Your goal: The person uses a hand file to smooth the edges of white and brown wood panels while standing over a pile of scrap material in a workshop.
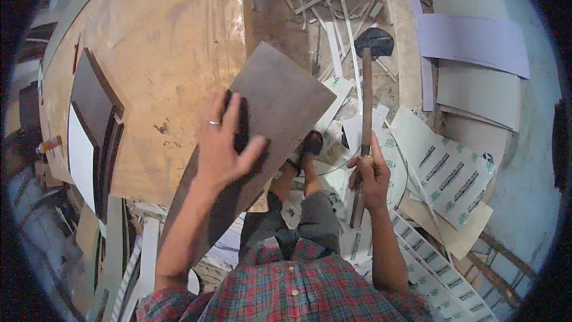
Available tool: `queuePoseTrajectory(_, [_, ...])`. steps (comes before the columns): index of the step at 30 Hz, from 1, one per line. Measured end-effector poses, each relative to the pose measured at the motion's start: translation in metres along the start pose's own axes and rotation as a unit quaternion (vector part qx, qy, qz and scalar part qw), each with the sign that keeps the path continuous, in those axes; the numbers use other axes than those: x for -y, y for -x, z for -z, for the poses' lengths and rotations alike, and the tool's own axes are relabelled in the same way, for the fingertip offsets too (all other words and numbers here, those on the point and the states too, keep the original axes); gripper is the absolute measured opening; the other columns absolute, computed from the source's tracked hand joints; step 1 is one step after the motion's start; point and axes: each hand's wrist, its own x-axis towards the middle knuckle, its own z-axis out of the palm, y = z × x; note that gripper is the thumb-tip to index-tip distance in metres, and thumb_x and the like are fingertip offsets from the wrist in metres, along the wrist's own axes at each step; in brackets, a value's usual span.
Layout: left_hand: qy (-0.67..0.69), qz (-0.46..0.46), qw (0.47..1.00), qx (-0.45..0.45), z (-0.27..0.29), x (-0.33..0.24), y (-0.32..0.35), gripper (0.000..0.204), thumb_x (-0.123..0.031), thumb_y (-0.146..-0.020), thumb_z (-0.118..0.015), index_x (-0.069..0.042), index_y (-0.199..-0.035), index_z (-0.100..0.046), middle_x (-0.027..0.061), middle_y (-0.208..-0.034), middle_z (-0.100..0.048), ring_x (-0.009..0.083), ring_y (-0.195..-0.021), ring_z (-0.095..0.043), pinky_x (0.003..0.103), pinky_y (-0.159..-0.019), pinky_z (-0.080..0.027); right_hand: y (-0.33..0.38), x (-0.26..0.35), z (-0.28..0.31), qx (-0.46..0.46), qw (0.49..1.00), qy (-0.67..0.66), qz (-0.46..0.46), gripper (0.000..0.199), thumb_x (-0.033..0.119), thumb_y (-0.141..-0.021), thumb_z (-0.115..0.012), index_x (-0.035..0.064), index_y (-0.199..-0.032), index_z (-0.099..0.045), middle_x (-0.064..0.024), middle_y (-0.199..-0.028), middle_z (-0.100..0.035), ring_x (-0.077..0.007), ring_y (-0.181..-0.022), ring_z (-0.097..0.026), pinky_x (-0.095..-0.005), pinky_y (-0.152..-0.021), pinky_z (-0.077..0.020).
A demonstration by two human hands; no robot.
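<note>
**Board under one hand, hammer in the other**

The left hand [223, 143] lies flat and open on a dark brown board [274, 107], fingers spread, a ring on one finger. Under the palm sits something small and dark; what it is cannot be told. The board rests tilted over the edge of the plywood table [161, 59], one corner reaching out above the floor and the lower end running down beside the person's left forearm.

The right hand [370, 176] is closed around the wooden handle of a hammer [365, 107]. The hammer points away from the person, its dark head up near pale scrap strips [333, 30], well apart from the board.

Below, a sandalled foot [311, 143] stands among printed white sheets [447, 173] that litter the floor. A dark panel [92, 113] lies at the table's left side.
</note>
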Motion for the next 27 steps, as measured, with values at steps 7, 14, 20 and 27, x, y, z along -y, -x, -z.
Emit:
queuePoseTrajectory(7, [0.03,0.006,0.999,-0.012,-0.057,-0.097,-0.072,0.083,-0.035,-0.073,-0.084,-0.01,-0.146,-0.053,0.0185,-0.16,-0.038,0.0465,-0.152,-0.025,0.064,-0.122,-0.02,-0.02,-0.013,0.01,-0.012,0.998,-0.013,-0.061,0.067,0.016,-0.101,-0.063,0.0125,-0.162,-0.033,-0.0048,-0.083,-0.068,-0.0084,-0.054,-0.056,-0.0261,-0.05,-0.0484])
queuePoseTrajectory(14, [0.028,-0.011,0.997,-0.071,-0.076,-0.098,-0.08,0.059,-0.019,-0.072,-0.085,-0.011,-0.127,-0.066,0.0083,-0.14,-0.058,0.0469,-0.147,-0.035,0.066,-0.118,-0.031,-0.042,-0.018,0.02,0.013,0.995,0.057,-0.085,0.064,0.013,-0.101,-0.056,0.0127,-0.161,-0.034,-0.0072,-0.08,-0.065,-0.0096,-0.05,-0.054,-0.0252,-0.045,-0.0461])
queuePoseTrajectory(20, [0.03,-0.029,0.997,-0.072,-0.075,-0.097,-0.081,0.053,-0.021,-0.075,-0.084,-0.011,-0.124,-0.068,0.0081,-0.136,-0.061,0.048,-0.145,-0.039,0.063,-0.118,-0.034,-0.041,-0.021,0.031,0.026,0.995,0.026,-0.088,0.065,0.012,-0.101,-0.056,0.0115,-0.161,-0.034,-0.0081,-0.079,-0.065,-0.0095,-0.049,-0.054,-0.0253,-0.045,-0.0454])
queuePoseTrajectory(27, [-0.037,-0.043,0.995,-0.087,-0.08,-0.101,-0.087,0.042,-0.028,-0.081,-0.081,-0.009,-0.117,-0.07,0.008,-0.124,-0.067,0.0476,-0.136,-0.051,0.058,-0.114,-0.041,-0.025,-0.024,0.053,0.026,0.998,0.016,-0.063,0.062,0.009,-0.102,-0.056,0.0109,-0.161,-0.036,-0.0067,-0.08,-0.066,-0.0088,-0.051,-0.054,-0.0256,-0.047,-0.0465])
